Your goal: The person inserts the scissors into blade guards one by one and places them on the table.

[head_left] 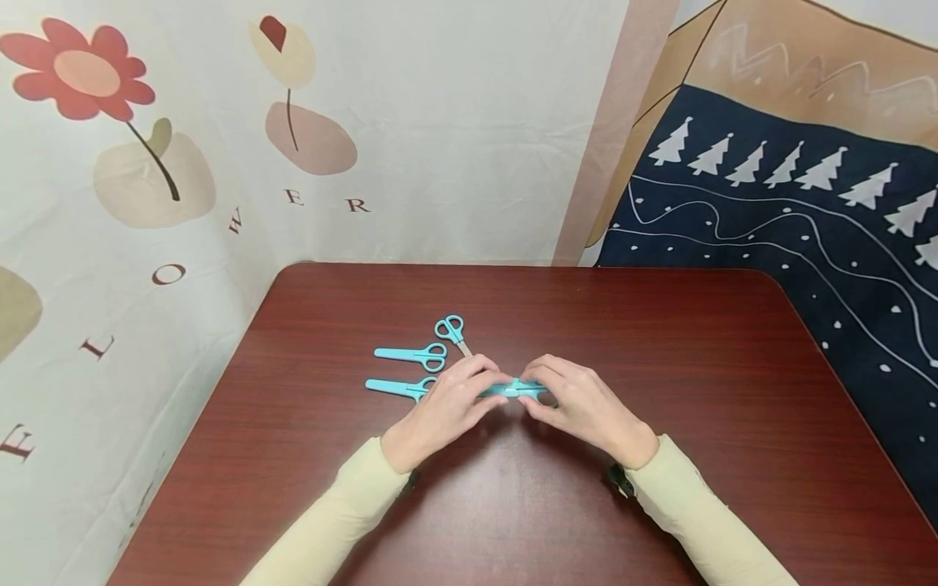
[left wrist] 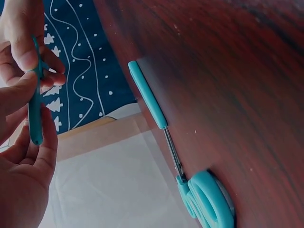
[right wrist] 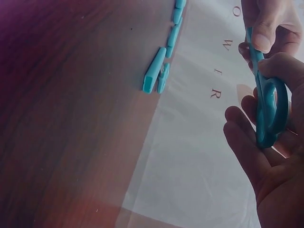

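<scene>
Both hands hold one pair of teal scissors above the table. My left hand pinches its teal blade cover between thumb and fingers. The right hand grips the finger loops, thumb on the near side. Cover and handles meet end to end; no bare blade shows between them. Beyond my left hand lies another pair of scissors, with some metal blade bare. A loose-looking cover lies along that blade's line in the left wrist view; whether they touch I cannot tell.
Two covered teal scissors, an upper pair and a lower pair, lie left of the left hand, which partly hides the lower one. The brown wooden table backs onto a printed curtain.
</scene>
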### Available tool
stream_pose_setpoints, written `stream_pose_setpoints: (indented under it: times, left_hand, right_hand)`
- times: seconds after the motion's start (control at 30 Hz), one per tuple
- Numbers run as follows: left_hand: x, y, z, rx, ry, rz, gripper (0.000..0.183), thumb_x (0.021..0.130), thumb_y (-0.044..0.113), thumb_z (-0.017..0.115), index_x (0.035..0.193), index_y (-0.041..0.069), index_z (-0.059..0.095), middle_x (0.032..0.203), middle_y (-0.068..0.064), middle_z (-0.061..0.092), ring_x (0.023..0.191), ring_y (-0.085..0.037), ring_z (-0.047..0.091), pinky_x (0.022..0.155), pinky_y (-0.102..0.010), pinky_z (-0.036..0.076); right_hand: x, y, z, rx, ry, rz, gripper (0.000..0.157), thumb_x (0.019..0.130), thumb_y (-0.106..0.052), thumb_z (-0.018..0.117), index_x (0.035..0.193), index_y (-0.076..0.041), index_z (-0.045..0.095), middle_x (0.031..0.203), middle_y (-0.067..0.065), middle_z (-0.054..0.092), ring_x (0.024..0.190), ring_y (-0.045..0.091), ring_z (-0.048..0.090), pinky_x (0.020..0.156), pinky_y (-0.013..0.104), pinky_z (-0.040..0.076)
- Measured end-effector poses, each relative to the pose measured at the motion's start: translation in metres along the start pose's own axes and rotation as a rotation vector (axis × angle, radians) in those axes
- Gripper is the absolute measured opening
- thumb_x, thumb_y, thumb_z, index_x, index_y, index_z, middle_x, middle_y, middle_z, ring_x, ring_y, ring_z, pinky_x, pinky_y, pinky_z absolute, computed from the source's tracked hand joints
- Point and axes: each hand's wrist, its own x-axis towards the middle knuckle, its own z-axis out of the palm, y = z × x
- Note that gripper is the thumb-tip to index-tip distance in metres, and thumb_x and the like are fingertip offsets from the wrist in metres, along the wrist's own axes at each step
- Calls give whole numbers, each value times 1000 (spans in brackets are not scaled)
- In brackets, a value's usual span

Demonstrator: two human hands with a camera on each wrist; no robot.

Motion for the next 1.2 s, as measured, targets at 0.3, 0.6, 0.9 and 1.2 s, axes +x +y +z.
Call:
stream_pose_setpoints:
  times: [0.3, 0.6, 0.9, 1.2]
  left_hand:
    - [-2, 0, 0, 92, -6, -36, 21, 85, 11, 87, 104, 9, 79, 97, 1, 65, 87, -16, 59, 76, -26, 50]
    - [-6, 2, -3, 159, -10, -57, 18, 88, 10, 83, 104, 8, 76, 96, 0, 63, 90, -19, 59, 80, -30, 50]
    - [-14, -5, -18, 190, -20, -75, 22, 84, 9, 86, 103, 9, 74, 99, 0, 63, 82, -20, 53, 72, -31, 46]
    - [-38, -28, -45, 121, -43, -186, 25, 82, 5, 87, 104, 11, 75, 101, 2, 65, 89, -17, 55, 77, -33, 49]
  right_hand:
    - [2, -6, 5, -48, 1, 20, 30, 82, -13, 87, 105, -6, 70, 103, 2, 66, 87, 13, 63, 73, 27, 58]
    - [6, -11, 6, -38, -38, 61, 32, 86, -22, 86, 109, -10, 69, 105, -1, 65, 83, 11, 61, 69, 28, 56]
    - [4, -9, -9, -4, -152, 221, 71, 92, -60, 72, 141, -12, 59, 135, 4, 62, 120, 19, 62, 88, 42, 59]
    - [-5, 6, -24, -39, -157, 311, 66, 93, -53, 73, 144, -12, 59, 146, 6, 57, 136, 26, 52, 101, 51, 52]
